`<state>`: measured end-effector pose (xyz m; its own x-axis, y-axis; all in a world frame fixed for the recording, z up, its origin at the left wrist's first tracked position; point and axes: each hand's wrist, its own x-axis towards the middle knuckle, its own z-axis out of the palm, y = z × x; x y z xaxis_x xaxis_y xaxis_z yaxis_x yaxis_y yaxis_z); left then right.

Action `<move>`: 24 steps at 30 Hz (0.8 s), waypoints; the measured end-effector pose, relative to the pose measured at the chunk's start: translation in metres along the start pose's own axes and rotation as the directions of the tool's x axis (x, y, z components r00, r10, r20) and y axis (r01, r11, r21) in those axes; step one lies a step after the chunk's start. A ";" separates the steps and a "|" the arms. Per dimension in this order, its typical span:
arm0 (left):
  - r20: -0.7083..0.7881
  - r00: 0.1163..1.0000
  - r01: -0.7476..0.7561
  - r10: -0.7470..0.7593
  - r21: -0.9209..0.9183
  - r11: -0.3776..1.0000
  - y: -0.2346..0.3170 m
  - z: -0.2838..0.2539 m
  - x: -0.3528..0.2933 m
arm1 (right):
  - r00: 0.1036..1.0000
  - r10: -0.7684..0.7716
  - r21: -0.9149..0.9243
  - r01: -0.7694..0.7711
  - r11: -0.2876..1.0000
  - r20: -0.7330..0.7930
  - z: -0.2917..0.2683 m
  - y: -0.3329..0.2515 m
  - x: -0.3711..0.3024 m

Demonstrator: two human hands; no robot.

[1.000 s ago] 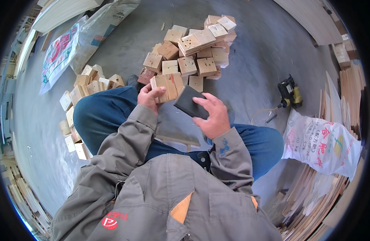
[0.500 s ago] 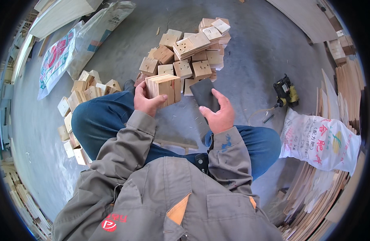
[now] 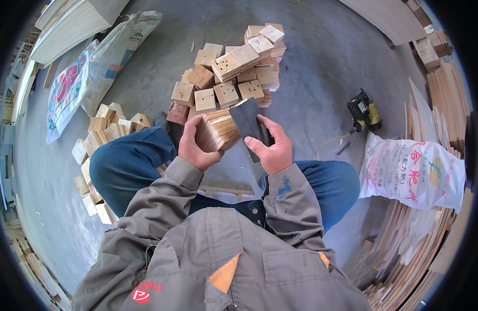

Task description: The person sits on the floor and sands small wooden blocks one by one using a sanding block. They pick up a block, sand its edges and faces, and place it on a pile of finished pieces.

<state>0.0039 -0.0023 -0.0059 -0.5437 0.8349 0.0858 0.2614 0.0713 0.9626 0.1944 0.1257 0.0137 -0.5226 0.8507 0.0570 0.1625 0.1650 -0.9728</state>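
underside of the pale layered plywood block [image 3: 216, 132] hidden behind the left hand [image 3: 195, 146]; only its striped edge grain and one corner visible. lower part of the dark grey sandpaper sheet [image 3: 251, 122] covered by the right hand [image 3: 270, 147]; grit face not discernible. feet mostly hidden, only a dark shoe tip [image 3: 161, 120] showing past the left knee. stacks of thin boards [image 3: 436, 228] at right bent and cut off by the fisheye rim.

left hand closed around the block, thumb on near side, fingers wrapped over the far side. right hand curled on the sandpaper sheet, thumb pressing across it, sheet standing up and touching the block's right edge. both held above the lap, between the knees in blue trousers.

heap of square light wood blocks with drilled holes [image 3: 233, 72] just ahead on the grey concrete floor [image 3: 322, 62]; smaller heap of plain wood squares [image 3: 101, 140] beside the left thigh. black and yellow nail gun [image 3: 364, 110] with pale hose on the floor at right, near a white printed woven sack [image 3: 412, 173]. another woven sack [image 3: 78, 83] lying flat at upper left.

bare floor open between the drilled heap and the nail gun; left side crowded by the blocks against the leg.
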 end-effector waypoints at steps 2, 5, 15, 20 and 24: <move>0.023 1.000 -0.003 0.002 0.043 0.999 0.002 0.001 -0.002 | 0.995 -0.091 -0.089 0.094 0.992 0.039 -0.002 -0.008 0.000; 0.075 0.997 0.009 -0.008 -0.011 1.000 0.005 0.005 -0.006 | 0.958 -0.241 -0.202 0.270 0.942 0.156 0.000 -0.015 -0.002; 0.123 0.987 -0.101 0.101 -0.008 0.995 0.019 0.002 -0.011 | 0.960 0.251 -0.332 -0.279 0.901 -0.126 -0.016 0.028 0.006; 0.169 0.983 -0.056 0.071 -0.092 0.994 0.021 0.007 -0.009 | 0.994 0.090 0.030 -0.088 0.996 -0.064 -0.013 -0.002 0.004; 0.153 0.988 -0.006 0.019 -0.084 0.996 0.015 0.007 -0.017 | 0.989 -0.106 -0.085 0.114 0.990 0.100 0.006 -0.022 -0.002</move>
<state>0.0227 -0.0121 0.0053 -0.4100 0.9099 0.0635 0.1963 0.0201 0.9803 0.1869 0.1178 0.0334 -0.6183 0.7740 0.1366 0.1720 0.3029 -0.9374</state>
